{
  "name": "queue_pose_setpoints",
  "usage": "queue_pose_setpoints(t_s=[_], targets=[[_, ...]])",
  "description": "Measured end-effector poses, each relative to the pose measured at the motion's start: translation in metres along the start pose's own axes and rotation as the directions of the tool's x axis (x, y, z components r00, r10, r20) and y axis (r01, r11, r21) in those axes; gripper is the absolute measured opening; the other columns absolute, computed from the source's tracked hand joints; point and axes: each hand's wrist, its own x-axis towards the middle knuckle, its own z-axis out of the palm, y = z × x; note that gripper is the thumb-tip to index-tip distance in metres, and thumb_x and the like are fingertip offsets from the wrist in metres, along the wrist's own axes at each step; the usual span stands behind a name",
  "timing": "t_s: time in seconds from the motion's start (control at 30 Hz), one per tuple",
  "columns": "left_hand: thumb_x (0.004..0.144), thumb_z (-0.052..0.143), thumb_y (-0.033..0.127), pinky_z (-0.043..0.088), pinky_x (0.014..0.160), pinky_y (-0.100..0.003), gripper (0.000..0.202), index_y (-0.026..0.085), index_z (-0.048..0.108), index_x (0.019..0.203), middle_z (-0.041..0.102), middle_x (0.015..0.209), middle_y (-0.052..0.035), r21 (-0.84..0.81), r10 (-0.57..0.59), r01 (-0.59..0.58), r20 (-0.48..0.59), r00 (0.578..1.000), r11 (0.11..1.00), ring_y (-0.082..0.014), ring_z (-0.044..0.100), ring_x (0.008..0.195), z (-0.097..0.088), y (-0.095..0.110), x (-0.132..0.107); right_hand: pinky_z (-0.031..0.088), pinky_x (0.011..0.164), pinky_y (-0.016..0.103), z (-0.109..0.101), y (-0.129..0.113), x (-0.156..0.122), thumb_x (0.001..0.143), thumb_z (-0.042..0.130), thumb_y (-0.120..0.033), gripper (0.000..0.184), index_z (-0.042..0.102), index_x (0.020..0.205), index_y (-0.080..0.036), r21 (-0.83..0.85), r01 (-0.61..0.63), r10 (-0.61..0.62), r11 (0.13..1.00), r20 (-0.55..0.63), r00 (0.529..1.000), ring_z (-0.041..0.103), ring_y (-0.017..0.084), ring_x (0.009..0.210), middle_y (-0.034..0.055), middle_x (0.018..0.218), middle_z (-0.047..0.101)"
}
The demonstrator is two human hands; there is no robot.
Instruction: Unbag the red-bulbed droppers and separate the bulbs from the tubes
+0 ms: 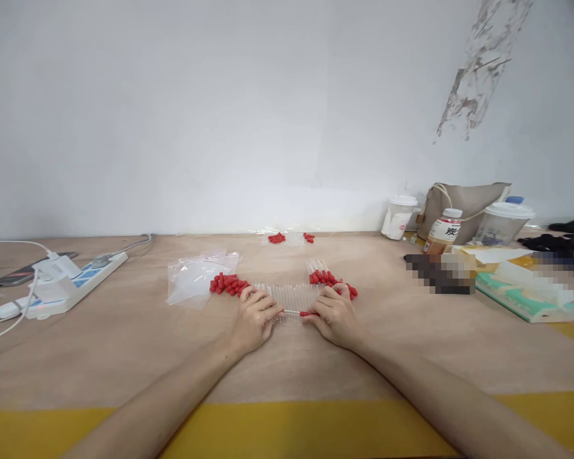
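Note:
My left hand (255, 316) pinches the left end of a thin clear tube (292, 312). At the tube's right end, my right hand (333, 315) is closed on a small red cap (306, 313). Cap and tube end meet, but how far the cap sits on cannot be told. Beneath and behind both hands lies a row of clear tubes (294, 293). A pile of red caps (226, 284) rests just beyond my left hand. Past my right hand, several capped tubes (321, 276) lie together, with more red pieces partly hidden by the fingers.
Clear plastic bags (191, 280) lie at left. Near the wall are small bags of red caps (277, 238). A power strip (79, 284) with cables and a phone (16, 275) sit far left. Right: a paper cup (398, 218), bottle (442, 231), pouch (473, 204) and tissue pack (526, 296).

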Motion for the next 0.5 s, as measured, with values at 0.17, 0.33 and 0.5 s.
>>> queue_pose_setpoints(t_s=[0.17,0.33,0.5], targets=[[0.082,0.046,0.019,0.030,0.080,-0.038,0.017,0.021,0.063,0.080,0.062,0.069,-0.0008,-0.020,0.012,-0.012,0.008,1.000,1.000,-0.0143,0.050,0.071,0.001,0.002,0.001,0.024,0.076,0.033,-0.003,0.001,0.000,0.082,0.051,-0.031,0.023,0.057,0.063,-0.019,0.026,0.087,-0.088,0.996,0.043,0.995,0.043,0.012,0.067,-0.0015,0.055,0.053],[0.083,0.044,0.020,0.033,0.078,-0.037,0.019,0.021,0.063,0.079,0.060,0.067,-0.0013,-0.013,-0.025,0.025,-0.018,1.000,1.000,-0.0145,0.051,0.069,-0.002,-0.008,-0.004,0.026,0.076,0.033,-0.011,0.011,-0.004,0.082,0.049,-0.028,0.023,0.059,0.063,-0.019,0.022,0.063,-0.063,0.998,0.040,0.997,0.046,0.013,0.068,-0.0008,0.055,0.054],[0.084,0.042,0.022,0.040,0.070,-0.031,0.021,0.019,0.062,0.091,0.057,0.075,-0.0042,-0.040,-0.208,0.205,-0.126,0.970,0.978,-0.0151,0.051,0.073,-0.003,-0.028,-0.012,0.037,0.071,0.031,-0.020,0.033,-0.006,0.081,0.048,-0.033,0.020,0.064,0.078,-0.022,0.245,-0.274,0.304,0.930,-0.091,0.948,0.052,0.014,0.071,0.0031,0.074,0.061]])
